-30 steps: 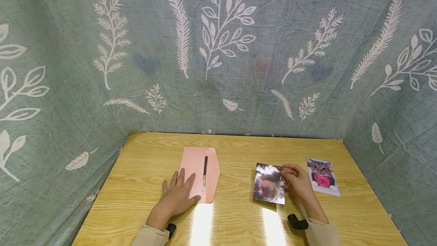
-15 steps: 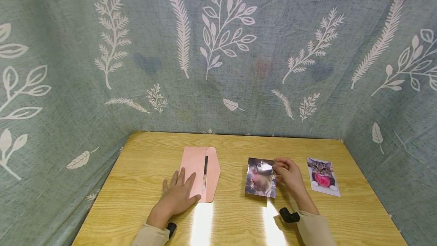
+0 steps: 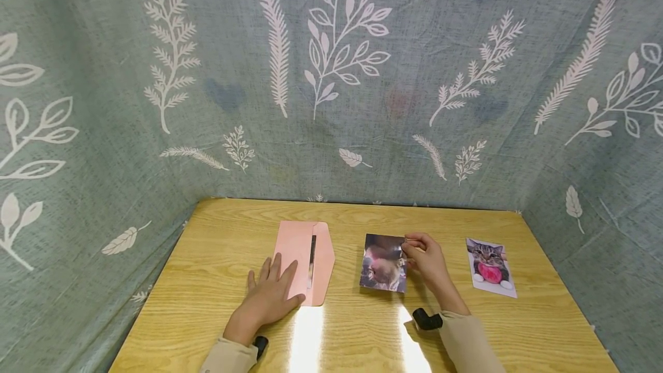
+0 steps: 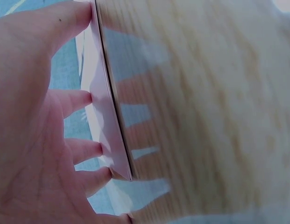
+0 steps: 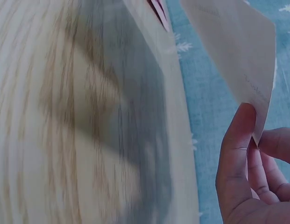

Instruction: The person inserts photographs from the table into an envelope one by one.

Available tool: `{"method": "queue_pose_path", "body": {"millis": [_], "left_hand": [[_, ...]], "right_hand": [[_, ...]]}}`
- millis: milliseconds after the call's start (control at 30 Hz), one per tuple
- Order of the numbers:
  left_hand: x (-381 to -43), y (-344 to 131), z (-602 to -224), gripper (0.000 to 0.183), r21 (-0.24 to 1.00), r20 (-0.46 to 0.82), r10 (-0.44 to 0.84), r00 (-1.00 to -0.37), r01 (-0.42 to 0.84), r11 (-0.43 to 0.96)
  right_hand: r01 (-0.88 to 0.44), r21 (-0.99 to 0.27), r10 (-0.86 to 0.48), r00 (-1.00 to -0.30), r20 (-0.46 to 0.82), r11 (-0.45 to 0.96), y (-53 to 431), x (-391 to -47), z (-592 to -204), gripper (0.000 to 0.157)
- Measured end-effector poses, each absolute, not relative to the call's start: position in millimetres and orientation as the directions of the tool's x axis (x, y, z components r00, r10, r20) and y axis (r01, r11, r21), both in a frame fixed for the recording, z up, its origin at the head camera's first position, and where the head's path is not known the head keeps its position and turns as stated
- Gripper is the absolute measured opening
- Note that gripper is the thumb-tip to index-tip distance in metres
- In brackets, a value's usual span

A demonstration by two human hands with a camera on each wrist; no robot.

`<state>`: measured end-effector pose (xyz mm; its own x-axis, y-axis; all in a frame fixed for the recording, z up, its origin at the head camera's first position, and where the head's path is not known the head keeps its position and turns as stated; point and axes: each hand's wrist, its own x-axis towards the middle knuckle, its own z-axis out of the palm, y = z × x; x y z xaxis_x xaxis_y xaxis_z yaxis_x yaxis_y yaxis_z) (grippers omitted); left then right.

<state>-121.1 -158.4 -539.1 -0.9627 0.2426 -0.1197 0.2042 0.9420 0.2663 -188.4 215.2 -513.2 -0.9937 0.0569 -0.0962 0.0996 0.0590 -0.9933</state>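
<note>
A: ok so where's everything sitting relative to the right grip?

B: It's pinching the photo by its right edge, up toward the far corner. So the photo is hanging off to the left of that grip, up off the surface, and the right wrist cam is catching its pale back.

A: and the envelope?

B: Further left of that grip, past the photo, with a gap between them. It's lying flat, long axis running front to back, and the flap is pointing right, toward the grip. I'm betting that's the bit that matters: the slit is facing the photo's free left edge, and the two are looking roughly parallel.

A: which grip is nearer the envelope then?

B: Left grip, easily. It's resting on it spread out, not grasping anything, and most of the envelope is lying beyond it and to its right. A dark strip is showing in the slit, can't tell what.

A: anything else?

B: Yeah, the cat photo is lying flat to the right grip's right, apart from it.
</note>
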Motion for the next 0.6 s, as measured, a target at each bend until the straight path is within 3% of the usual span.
{"method": "queue_pose_path", "body": {"millis": [600], "left_hand": [[-119.9,-157.9,-535.3,0.079,0.276,-0.119,0.243,-0.963,0.203,0.940]], "right_hand": [[0.045,-0.998,0.013,-0.999,-0.045,0.052,175.9,-211.1,-508.7,0.033]]}}
